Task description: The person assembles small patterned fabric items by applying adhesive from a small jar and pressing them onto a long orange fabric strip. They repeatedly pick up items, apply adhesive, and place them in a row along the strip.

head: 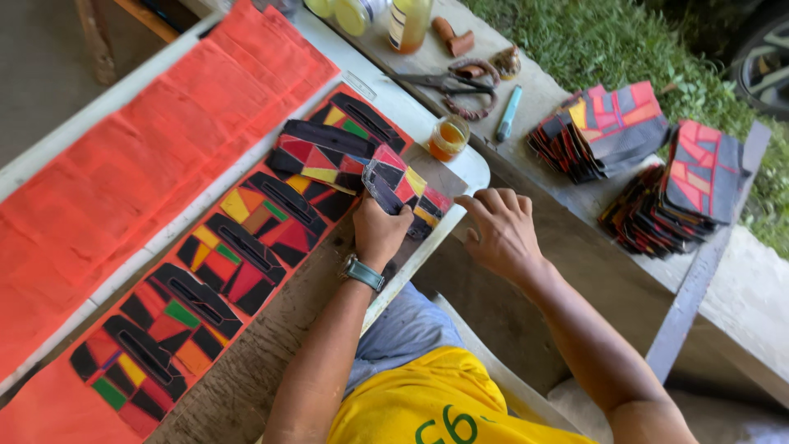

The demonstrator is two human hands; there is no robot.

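My left hand (pixel 380 230), with a wristwatch on the wrist, grips a small stack of patchwork pieces (pixel 403 187) in black, red and yellow at the table's right end. My right hand (pixel 500 234) hovers just right of that stack, fingers curled and apart, holding nothing. Several more patchwork pieces (pixel 246 247) lie in a row on a strip of orange cloth (pixel 49 411), each with a black strap shape on top.
A wide orange cloth (pixel 140 156) covers the white table (pixel 468 168). A small jar of amber liquid (pixel 449 136) stands at its corner. On the bench beyond lie scissors (pixel 444 80), a blue pen (pixel 508 113), bottles (pixel 408 23) and stacks of finished patchwork pieces (pixel 649 164).
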